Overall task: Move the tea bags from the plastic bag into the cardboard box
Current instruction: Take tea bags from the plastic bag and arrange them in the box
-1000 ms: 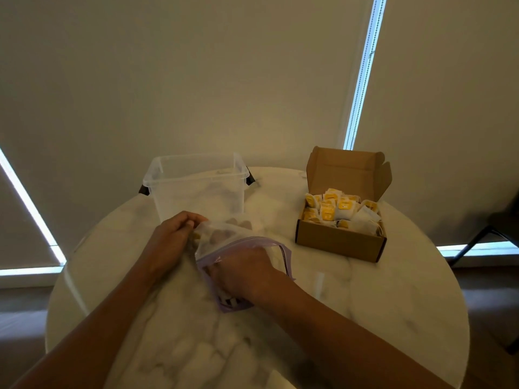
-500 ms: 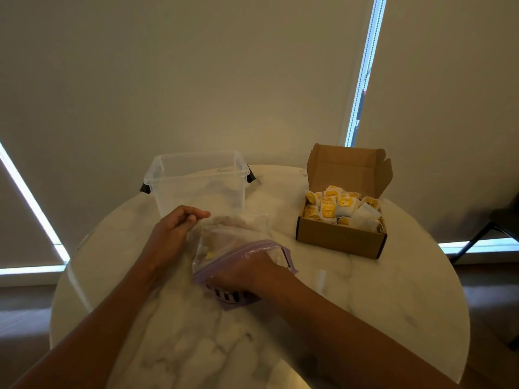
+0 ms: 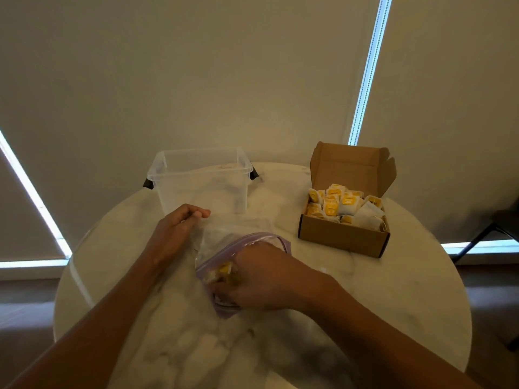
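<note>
A clear plastic bag with a purple zip rim lies in the middle of the round marble table. My left hand pinches the bag's far closed end and holds it up. At the bag's mouth, my right hand grips a clump of yellow-tagged tea bags, partly out of the opening. The open cardboard box stands at the right, with several yellow and white tea bags piled inside. Its lid stands upright at the back.
A clear plastic tub with black clips stands at the table's far side, just beyond my left hand. Closed blinds fill the background. A dark chair frame is off the table's right edge.
My right hand has drawn back toward me out of the bag's mouth, bringing yellow tea bags into sight. My left hand has lifted the bag's far end a little.
</note>
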`<state>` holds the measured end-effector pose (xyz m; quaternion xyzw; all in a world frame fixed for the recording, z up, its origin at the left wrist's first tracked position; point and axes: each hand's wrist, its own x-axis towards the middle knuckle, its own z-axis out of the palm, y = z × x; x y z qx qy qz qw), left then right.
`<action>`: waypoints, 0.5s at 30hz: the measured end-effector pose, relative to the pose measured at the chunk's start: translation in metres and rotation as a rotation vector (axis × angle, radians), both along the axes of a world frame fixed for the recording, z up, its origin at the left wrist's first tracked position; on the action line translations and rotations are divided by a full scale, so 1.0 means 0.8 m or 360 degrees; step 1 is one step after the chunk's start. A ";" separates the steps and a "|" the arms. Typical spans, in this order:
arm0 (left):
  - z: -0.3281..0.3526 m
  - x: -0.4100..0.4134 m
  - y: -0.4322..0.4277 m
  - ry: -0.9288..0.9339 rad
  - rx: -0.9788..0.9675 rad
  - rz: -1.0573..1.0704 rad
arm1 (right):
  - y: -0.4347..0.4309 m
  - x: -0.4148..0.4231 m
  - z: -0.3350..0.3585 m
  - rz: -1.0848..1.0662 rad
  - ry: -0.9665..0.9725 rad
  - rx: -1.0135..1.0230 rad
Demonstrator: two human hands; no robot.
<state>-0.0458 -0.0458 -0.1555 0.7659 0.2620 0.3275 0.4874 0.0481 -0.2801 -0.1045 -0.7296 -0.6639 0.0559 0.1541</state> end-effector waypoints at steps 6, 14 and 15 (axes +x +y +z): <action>0.010 -0.002 -0.016 0.0087 0.0117 -0.0084 | -0.025 0.036 0.006 0.0003 -0.0159 0.0353; 0.030 -0.010 -0.063 -0.0207 0.0525 -0.0369 | -0.020 0.052 0.001 -0.0204 0.0196 0.0780; 0.032 -0.009 -0.069 -0.0232 0.0545 -0.0464 | -0.022 0.054 0.001 -0.0248 0.0225 0.0775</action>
